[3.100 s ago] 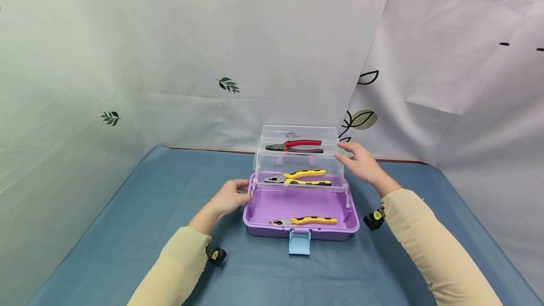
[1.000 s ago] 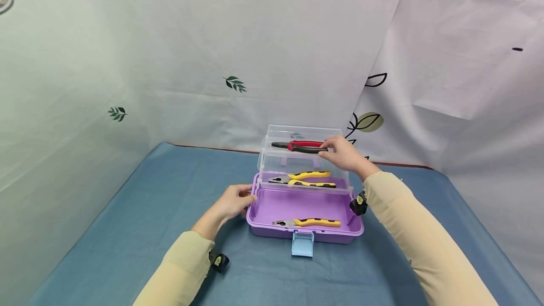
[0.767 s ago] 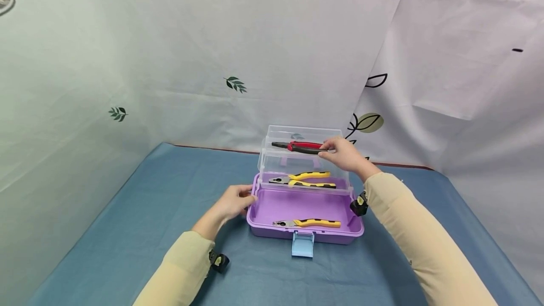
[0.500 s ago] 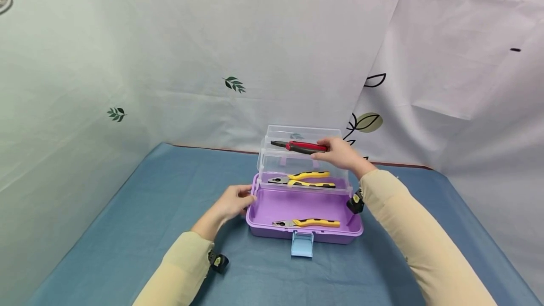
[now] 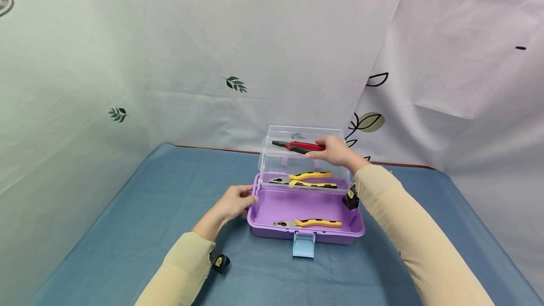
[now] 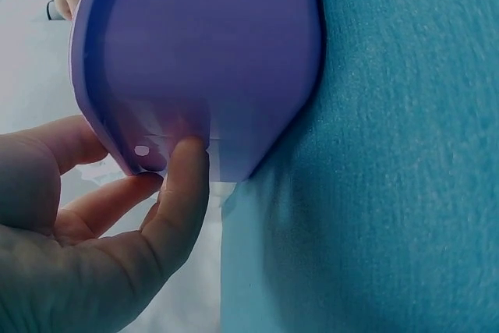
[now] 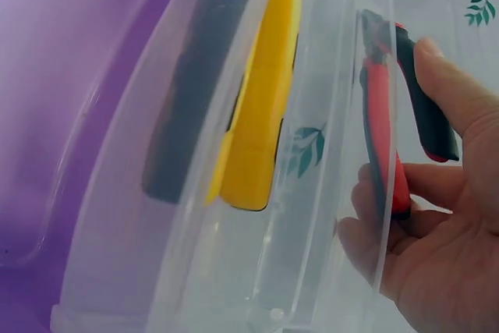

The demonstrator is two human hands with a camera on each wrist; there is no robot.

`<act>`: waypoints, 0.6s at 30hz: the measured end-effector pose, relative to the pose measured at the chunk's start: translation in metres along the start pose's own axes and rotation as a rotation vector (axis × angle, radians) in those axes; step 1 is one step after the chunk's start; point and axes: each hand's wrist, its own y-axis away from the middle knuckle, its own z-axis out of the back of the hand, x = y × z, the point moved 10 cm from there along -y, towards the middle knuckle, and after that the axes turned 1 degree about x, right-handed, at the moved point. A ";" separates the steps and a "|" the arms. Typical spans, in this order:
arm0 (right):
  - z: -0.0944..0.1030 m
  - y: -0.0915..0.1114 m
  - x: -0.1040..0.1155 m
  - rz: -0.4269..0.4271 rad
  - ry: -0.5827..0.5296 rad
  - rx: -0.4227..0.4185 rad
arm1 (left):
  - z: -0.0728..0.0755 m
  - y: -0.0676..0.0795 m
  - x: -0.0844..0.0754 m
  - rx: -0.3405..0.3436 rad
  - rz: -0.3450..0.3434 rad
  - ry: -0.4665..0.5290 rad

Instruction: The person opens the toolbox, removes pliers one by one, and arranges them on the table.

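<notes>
A purple toolbox [image 5: 293,204] sits with its clear tiered trays [image 5: 272,160] raised at the back. My left hand [image 5: 231,202] holds the box's left rim; in the left wrist view, the thumb and fingers of that hand [image 6: 168,232] pinch the rim edge. At the upper tray, my right hand [image 5: 335,151] grips red-and-black pliers [image 5: 297,147] by the handles, jaws pointing left. In the right wrist view, their red handle [image 7: 377,111] lies between thumb and fingers, partly behind clear plastic. Yellow-and-black pliers [image 5: 310,174] lie in the lower tray. Yellow-handled pliers [image 5: 318,223] rest on the box floor.
A light blue latch [image 5: 303,245] hangs open at the box's front. Blue cloth [image 5: 178,202] covers the table. A pale printed curtain [image 5: 297,51] stands close behind the box.
My right hand has moved from the upper tray's right end onto the red-and-black pliers, then left along their handles, which are now closer together. My left hand stays at the box's left rim.
</notes>
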 end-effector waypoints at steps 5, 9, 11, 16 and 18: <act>-0.006 0.000 0.005 0.007 -0.024 0.067 | 0.000 -0.001 0.001 -0.002 0.008 -0.003; -0.012 0.000 0.007 0.002 -0.088 0.105 | 0.000 0.000 -0.001 -0.004 0.005 -0.003; -0.012 0.000 0.006 -0.013 -0.131 0.112 | 0.000 0.001 -0.002 -0.002 0.000 -0.004; -0.012 0.000 0.003 -0.052 -0.176 0.112 | -0.001 -0.001 -0.001 0.003 0.000 -0.008; -0.011 -0.001 0.005 -0.049 -0.172 0.098 | 0.000 -0.002 0.000 -0.002 0.001 -0.010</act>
